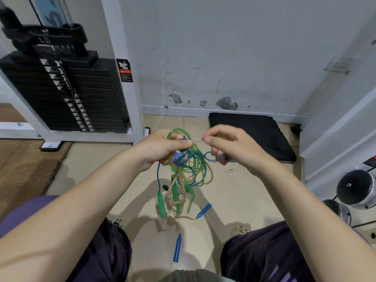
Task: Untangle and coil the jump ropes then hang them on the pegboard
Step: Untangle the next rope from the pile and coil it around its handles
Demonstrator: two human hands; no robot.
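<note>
A tangle of jump ropes (188,169) in green, blue and tan hangs in front of me above the tiled floor. My left hand (162,146) grips the top of the bundle, with a green loop (179,133) sticking up over its fingers. My right hand (225,144) is just to the right, its fingers curled round a greyish handle (221,158) joined to a blue rope. A green handle (162,204) and two blue handles (204,210) (177,248) dangle below. No pegboard is in view.
A black weight stack (67,92) in a white frame stands at the left. A black pad (252,135) lies against the scuffed wall ahead. Dumbbells (355,189) sit at the right. My knees (264,251) are at the bottom, with a brown mat (24,163) left.
</note>
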